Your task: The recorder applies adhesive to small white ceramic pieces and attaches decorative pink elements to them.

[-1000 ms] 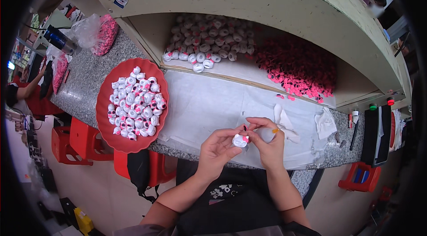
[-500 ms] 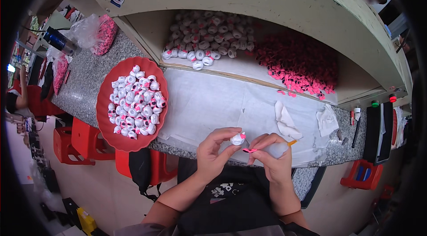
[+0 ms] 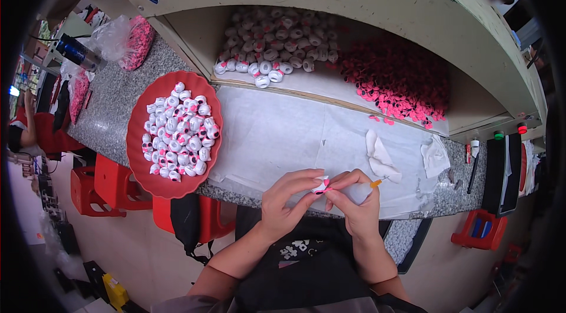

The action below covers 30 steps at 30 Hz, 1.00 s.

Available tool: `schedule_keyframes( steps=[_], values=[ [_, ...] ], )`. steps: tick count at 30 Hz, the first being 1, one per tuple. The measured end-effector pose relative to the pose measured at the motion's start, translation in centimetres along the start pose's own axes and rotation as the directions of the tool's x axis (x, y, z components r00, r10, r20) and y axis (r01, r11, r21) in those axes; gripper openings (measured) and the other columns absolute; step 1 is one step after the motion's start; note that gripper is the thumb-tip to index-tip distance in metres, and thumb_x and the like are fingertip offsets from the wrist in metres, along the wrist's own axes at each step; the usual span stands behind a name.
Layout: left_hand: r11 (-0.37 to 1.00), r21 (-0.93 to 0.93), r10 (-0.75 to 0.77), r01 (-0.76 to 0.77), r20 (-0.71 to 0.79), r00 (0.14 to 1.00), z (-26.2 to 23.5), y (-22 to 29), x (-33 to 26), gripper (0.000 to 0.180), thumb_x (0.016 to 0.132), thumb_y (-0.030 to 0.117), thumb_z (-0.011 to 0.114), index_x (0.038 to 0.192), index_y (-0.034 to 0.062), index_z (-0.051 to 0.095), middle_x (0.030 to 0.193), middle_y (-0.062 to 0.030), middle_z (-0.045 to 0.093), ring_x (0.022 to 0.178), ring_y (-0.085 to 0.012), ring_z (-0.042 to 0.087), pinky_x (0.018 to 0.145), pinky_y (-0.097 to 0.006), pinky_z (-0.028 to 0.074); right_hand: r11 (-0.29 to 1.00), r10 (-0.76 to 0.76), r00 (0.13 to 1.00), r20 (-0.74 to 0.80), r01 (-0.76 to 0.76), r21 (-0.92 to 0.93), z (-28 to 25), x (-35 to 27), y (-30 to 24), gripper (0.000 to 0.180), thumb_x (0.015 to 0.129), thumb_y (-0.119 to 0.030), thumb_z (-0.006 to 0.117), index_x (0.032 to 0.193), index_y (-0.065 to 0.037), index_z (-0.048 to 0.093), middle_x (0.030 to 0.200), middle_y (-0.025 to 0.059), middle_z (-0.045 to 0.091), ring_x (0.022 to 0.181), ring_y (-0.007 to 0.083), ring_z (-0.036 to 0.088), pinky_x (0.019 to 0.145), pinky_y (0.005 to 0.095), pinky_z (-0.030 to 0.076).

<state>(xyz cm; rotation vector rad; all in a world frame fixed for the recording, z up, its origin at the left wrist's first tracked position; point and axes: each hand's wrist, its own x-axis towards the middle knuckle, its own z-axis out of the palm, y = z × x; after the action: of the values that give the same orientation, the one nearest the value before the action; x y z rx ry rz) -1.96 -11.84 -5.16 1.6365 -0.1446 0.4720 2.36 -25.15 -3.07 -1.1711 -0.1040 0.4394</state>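
One white ball (image 3: 321,184) sat pinched in the left hand (image 3: 278,204); just rightward, the right hand (image 3: 361,210) pinched a pink piece (image 3: 322,191) at the ball's near edge.

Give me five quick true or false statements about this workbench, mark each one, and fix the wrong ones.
1. The left hand holds a small white piece. True.
2. The red scalloped dish stands to the right of both hands. False: the red scalloped dish is on their left.
3. The right hand holds a translucent bottle with a yellow-orange tip. True.
4. The shelf compartment holds white pieces only. False: a heap of pink-and-black pieces lies to the right of the white pieces.
5. The green knob sits left of the red knob on the shelf's front edge. True: green knob, red knob.
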Motion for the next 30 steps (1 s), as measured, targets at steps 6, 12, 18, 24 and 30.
schedule_keyframes(
  steps=[6, 12, 18, 24, 30],
  values=[
    [0.940, -0.332, -0.091, 0.080, -0.020, 0.996, -0.1, -0.3, -0.3, 0.022, 0.071, -0.002, 0.057, 0.092, -0.0001, 0.048, 0.101, -0.0208, 0.049, 0.090, -0.0224, 0.052, 0.077, -0.030, 0.042, 0.993, -0.047, 0.998, -0.034, 0.043, -0.111, 0.7, -0.4, 0.2, 0.012, 0.068, 0.004, 0.061, 0.074, 0.000, 0.051, 0.075, 0.0059, 0.053, 0.062, 0.0085, 0.051, 0.052, 0.0183, 0.042],
    [0.766, -0.602, -0.233, 0.226, 0.068, 0.970, -0.4, 0.5, -0.4, 0.022, 0.073, -0.006, 0.053, 0.094, -0.0016, 0.050, 0.101, -0.0168, 0.052, 0.099, -0.0235, 0.047, 0.084, -0.033, 0.036, 0.998, -0.016, 0.997, 0.079, 0.021, -0.063, 1.1, -0.6, -1.0, 0.022, 0.066, 0.006, 0.061, 0.086, 0.002, 0.053, 0.081, 0.0054, 0.054, 0.062, 0.0075, 0.052, 0.051, 0.0186, 0.043],
    [0.822, -0.520, -0.200, 0.231, 0.116, 0.973, -0.4, 0.3, -0.4, 0.019, 0.074, -0.001, 0.055, 0.092, -0.0014, 0.050, 0.098, -0.0210, 0.052, 0.094, -0.0250, 0.051, 0.079, -0.033, 0.041, 0.999, 0.053, 0.985, 0.163, -0.052, -0.011, 0.0, -0.6, -0.5, 0.028, 0.066, 0.006, 0.062, 0.092, 0.001, 0.052, 0.080, 0.0070, 0.055, 0.061, 0.0085, 0.052, 0.049, 0.0190, 0.043],
    [0.776, -0.547, -0.244, 0.314, 0.199, 0.949, -0.7, 0.5, -0.5, 0.024, 0.073, -0.004, 0.054, 0.097, -0.0027, 0.052, 0.103, -0.0175, 0.051, 0.099, -0.0235, 0.048, 0.086, -0.033, 0.036, 0.990, 0.111, 0.980, 0.166, -0.124, 0.070, -0.2, -0.3, -0.4, 0.024, 0.063, 0.010, 0.061, 0.081, 0.002, 0.049, 0.079, 0.0134, 0.053, 0.064, 0.0164, 0.055, 0.045, 0.0228, 0.046],
    [0.844, -0.472, -0.213, 0.254, 0.140, 0.967, -0.4, 0.6, -0.6, 0.019, 0.076, 0.000, 0.052, 0.094, -0.0024, 0.051, 0.099, -0.0219, 0.052, 0.095, -0.0265, 0.050, 0.079, -0.034, 0.042, 0.995, 0.058, 0.989, 0.134, -0.068, 0.072, 0.1, -0.5, -0.2, 0.023, 0.063, 0.010, 0.062, 0.079, 0.001, 0.049, 0.075, 0.0118, 0.052, 0.064, 0.0163, 0.054, 0.044, 0.0232, 0.046]
  ],
)
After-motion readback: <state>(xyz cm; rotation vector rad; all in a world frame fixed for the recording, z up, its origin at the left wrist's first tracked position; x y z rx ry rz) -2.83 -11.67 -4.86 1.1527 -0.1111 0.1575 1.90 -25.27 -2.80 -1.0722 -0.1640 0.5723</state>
